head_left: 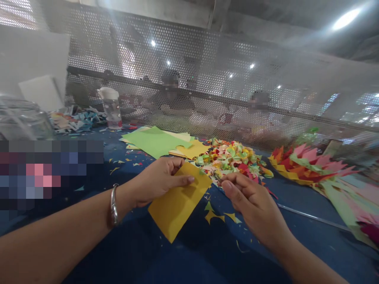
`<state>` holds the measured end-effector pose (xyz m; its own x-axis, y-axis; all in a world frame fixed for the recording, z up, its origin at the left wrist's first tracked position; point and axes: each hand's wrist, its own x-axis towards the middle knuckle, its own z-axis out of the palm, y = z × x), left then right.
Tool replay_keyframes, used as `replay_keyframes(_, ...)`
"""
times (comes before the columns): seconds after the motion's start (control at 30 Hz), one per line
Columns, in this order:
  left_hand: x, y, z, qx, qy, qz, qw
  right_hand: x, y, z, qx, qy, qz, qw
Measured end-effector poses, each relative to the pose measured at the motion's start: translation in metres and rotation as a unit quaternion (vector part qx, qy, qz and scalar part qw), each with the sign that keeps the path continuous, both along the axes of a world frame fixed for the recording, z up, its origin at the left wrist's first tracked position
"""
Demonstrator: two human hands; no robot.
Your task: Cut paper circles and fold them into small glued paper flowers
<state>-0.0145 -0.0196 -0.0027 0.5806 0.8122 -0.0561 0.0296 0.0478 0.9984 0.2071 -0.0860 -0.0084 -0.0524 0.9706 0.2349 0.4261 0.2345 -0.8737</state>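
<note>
My left hand pinches a sheet of yellow paper between thumb and fingers, above the dark blue tabletop. The paper tilts, one corner pointing down toward me. My right hand is closed on a small pointed metal tool, mostly hidden by the fingers. Its tip is beside the paper's right corner; whether they touch I cannot tell. Behind the hands rises a heap of small cut paper pieces in green, red, yellow and pink. Yellow and green scraps lie below, between my hands.
Green and yellow sheets are stacked behind my left hand. Zigzag-edged coloured papers fan out at right, near a thin clear rod. A cup and a clear jar stand at left, before a perforated screen.
</note>
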Motion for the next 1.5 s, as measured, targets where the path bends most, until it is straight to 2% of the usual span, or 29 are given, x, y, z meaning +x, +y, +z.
replay_keyframes(0.1,0.003,-0.003,-0.003,-0.004,0.016,-0.014,1.0,-0.002,-0.002,-0.002,0.035,-0.036,0.003,0.999)
replay_keyframes(0.2,0.006,-0.005,-0.006,-0.01,0.02,-0.051,0.998,-0.004,-0.001,-0.006,0.036,-0.053,0.019,0.998)
replay_keyframes(0.33,0.005,-0.007,-0.006,-0.01,0.04,-0.09,0.995,-0.004,0.001,-0.007,0.048,-0.056,0.005,0.997)
replay_keyframes(0.47,0.002,-0.005,-0.002,-0.006,0.069,-0.043,0.997,0.002,0.003,0.0,0.076,-0.073,-0.065,0.992)
replay_keyframes(0.53,0.001,-0.004,-0.001,-0.004,0.065,-0.023,0.998,0.004,0.004,0.001,0.08,-0.089,-0.076,0.99)
replay_keyframes(0.83,0.005,-0.01,0.001,-0.005,0.103,-0.105,0.989,-0.003,0.008,-0.009,0.016,-0.034,0.04,0.998)
replay_keyframes(0.97,0.005,-0.012,0.004,0.015,0.119,-0.102,0.988,-0.002,0.007,-0.006,0.005,-0.011,0.046,0.999)
replay_keyframes(1.13,0.004,-0.012,0.002,-0.001,0.107,-0.116,0.987,-0.003,0.006,-0.001,0.014,-0.015,0.034,0.999)
replay_keyframes(1.4,0.003,-0.01,-0.002,0.005,0.113,-0.127,0.986,-0.002,0.01,-0.007,-0.014,-0.032,0.069,0.997)
replay_keyframes(1.5,0.003,-0.008,-0.001,0.002,0.117,-0.128,0.985,0.0,0.01,-0.007,0.003,-0.017,0.049,0.999)
